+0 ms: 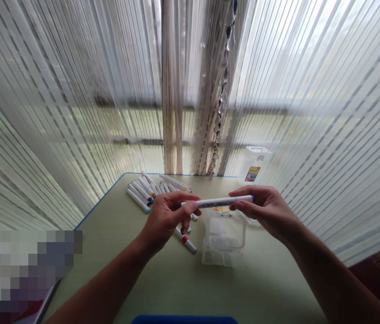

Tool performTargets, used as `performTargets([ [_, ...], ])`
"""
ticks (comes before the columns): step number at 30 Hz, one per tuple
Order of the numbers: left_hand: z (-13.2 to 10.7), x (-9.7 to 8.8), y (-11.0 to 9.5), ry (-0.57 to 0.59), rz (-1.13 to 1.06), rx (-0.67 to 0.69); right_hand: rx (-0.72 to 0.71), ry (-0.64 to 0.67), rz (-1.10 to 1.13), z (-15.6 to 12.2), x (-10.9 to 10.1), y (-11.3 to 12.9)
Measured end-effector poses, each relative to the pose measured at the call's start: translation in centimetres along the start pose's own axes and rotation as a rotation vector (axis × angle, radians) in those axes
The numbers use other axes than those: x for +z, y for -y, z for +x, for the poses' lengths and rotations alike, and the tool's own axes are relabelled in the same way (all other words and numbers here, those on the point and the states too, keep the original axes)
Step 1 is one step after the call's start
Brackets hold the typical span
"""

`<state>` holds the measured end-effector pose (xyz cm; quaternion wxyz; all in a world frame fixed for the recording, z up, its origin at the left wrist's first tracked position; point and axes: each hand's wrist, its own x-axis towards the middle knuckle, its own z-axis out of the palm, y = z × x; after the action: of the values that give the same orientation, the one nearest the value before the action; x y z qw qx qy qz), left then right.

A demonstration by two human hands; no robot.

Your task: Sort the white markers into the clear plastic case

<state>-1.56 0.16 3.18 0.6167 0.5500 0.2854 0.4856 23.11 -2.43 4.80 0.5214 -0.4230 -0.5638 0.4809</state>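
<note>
A: What are you holding?

B: You have 1 white marker [221,201] with blue ends, raised above the desk [109,234] and nearly level. Your left hand [169,213] is closed in a pinch near its left end, with the lower fingers curled beneath.

A: And your right hand [260,202]?

B: It pinches the same marker near the other end, thumb below and fingers above. Dark print shows along the barrel between your 2 hands.

A: What lies around them?

B: Beyond your left hand you have a pile of markers [138,192], mostly white. Another, with a red band [185,241], lies nearer to you, partly hidden by your fingers. Just right of that sits a clear plastic box [225,234]. Farther back, near your right hand, stands a tall clear container [256,164] with a yellow label [252,174].
</note>
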Motion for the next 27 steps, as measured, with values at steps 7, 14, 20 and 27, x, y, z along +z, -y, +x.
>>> performTargets([
  [7, -0.15, 0.14, -0.11, -0.016, -0.004, 0.006, -0.015, 0.004, -0.052, -0.04, 0.22, 0.26],
  [14, -0.18, 0.16, -0.2, -0.009, 0.064, 0.059, -0.048, 0.052, -0.038, 0.0, -0.07, 0.04],
  [20, -0.16, 0.18, -0.17, -0.014, 0.027, 0.046, -0.05, 0.053, -0.004, 0.07, 0.04, 0.03],
  [27, -0.11, 0.22, -0.17, -0.03, 0.017, 0.028, -0.033, 0.037, 0.0, 0.09, 0.29, 0.1],
])
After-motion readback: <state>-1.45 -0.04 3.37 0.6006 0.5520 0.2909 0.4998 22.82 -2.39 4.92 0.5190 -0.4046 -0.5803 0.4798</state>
